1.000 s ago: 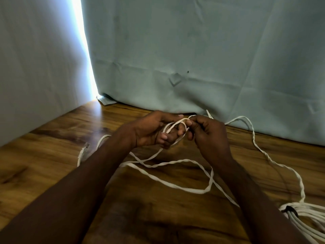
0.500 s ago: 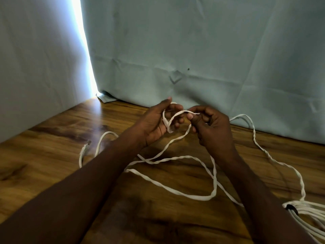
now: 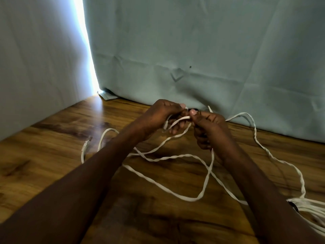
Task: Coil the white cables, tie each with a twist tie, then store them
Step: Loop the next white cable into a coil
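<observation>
A long flat white cable (image 3: 168, 187) lies in loose loops across the wooden floor (image 3: 52, 164). My left hand (image 3: 161, 117) is closed around a small coil of it just above the floor. Close beside it, my right hand (image 3: 209, 129) pinches a strand of the same cable between thumb and finger, and the strand bridges the two hands. One plug end (image 3: 86, 144) rests on the floor to the left. A second bundle of white cable (image 3: 311, 210) with a dark tie lies at the right edge, partly cut off.
A pale blue-green curtain (image 3: 193, 59) hangs along the back down to the floor. A pale wall (image 3: 35, 67) stands on the left, with bright light through the gap between them. The cable trails right along the curtain's foot.
My left hand's fingers, spread half a second ago, have closed over the coil. Both hands have dropped slightly toward the floor, and the loops below have shifted a little.
</observation>
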### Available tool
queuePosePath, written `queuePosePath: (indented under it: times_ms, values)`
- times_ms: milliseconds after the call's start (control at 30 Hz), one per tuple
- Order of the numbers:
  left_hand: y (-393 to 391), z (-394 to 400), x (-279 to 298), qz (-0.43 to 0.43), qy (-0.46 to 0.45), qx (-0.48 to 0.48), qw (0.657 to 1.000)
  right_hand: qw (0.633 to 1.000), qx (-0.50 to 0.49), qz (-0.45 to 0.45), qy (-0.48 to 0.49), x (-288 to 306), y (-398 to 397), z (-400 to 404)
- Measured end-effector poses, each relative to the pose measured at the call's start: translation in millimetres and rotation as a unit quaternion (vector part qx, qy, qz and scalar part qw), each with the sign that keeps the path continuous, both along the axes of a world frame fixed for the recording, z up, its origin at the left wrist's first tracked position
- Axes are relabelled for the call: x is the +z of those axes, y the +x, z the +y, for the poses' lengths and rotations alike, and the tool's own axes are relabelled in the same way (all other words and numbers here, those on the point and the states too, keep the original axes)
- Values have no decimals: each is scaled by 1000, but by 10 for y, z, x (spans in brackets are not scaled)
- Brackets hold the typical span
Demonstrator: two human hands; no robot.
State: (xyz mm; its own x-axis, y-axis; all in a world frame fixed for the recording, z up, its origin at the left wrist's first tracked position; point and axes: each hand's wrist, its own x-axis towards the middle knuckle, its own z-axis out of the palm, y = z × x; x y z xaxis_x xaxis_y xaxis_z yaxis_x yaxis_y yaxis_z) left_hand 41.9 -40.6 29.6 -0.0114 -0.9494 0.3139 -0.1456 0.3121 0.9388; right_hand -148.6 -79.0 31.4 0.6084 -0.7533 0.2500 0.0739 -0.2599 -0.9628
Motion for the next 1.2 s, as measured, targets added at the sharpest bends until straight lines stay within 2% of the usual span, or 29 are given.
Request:
queuePosePath:
  times_ms: [67,133,267,400,533,633,733,1000,1100,1200]
  values:
    - [7,14,18,-50,14,-13,999,999,11,-28,35,-2,4,-28]
    - [-1,27,45,-51,37,-58,996,992,46,-70,94,-2,-7,-60]
    - [1,67,82,41,87,-117,988,977,63,-136,151,5,-18,-134]
    - [-59,96,88,127,118,-214,961,975,-54,-170,132,-24,41,-137]
    - [-104,76,110,231,96,-298,921,983,-156,-87,32,-70,72,-110]
    - [-97,48,121,316,88,-296,897,987,-156,-28,-9,-145,191,-33]
    - [-44,23,121,348,88,-265,895,982,-186,-23,-14,-156,250,-13]
    - [-105,116,137,290,126,-342,885,978,-208,11,15,-154,188,-47]
    - [-103,105,148,326,116,-334,877,979,-173,-24,102,-115,201,-28]
    - [-89,49,133,362,130,-313,868,961,-212,-107,141,-55,187,-66]
